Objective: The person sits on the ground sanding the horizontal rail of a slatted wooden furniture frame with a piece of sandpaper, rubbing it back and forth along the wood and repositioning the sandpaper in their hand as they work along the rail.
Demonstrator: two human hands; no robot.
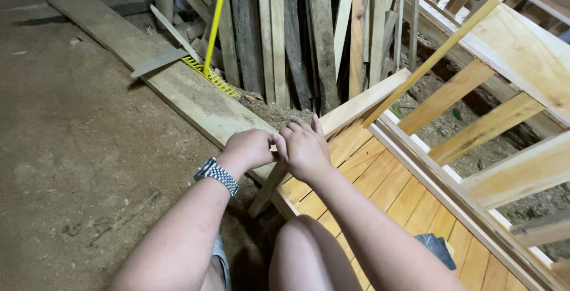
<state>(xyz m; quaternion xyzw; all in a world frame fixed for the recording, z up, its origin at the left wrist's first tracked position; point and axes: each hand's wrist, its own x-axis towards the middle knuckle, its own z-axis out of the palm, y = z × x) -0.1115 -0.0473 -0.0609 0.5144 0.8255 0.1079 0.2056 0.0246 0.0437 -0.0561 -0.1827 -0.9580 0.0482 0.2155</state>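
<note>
Head view: a person crouches on a packed dirt floor point(71, 148) strewn with sawdust, both hands meeting at the corner of a slatted wooden panel point(380, 190) whose varnished orange boards lie flat at the knees. A long weathered plank point(178, 83), grey and dusted with shavings, runs diagonally behind; rough offcut boards point(285, 29) lean upright against the back, and a pale, unfinished timber frame point(510, 65) slants at the right. A yellow rake point(211, 74) with a thin handle rests its tines on the plank.

The left hand point(249, 147), a metal-link wristwatch point(217, 175) on its wrist, is curled nearly closed at the panel's corner edge; whether it pinches anything cannot be told. The right hand point(306, 148) lies beside it, touching it, fingers loosely bent over the same corner, nothing visibly gripped.

The raw edges look splintery, and bare fingers pressed there could plausibly catch a sliver; the leaning frame might also slide if the panel is jolted. A dark folded cloth point(436, 248) lies on the slats.
</note>
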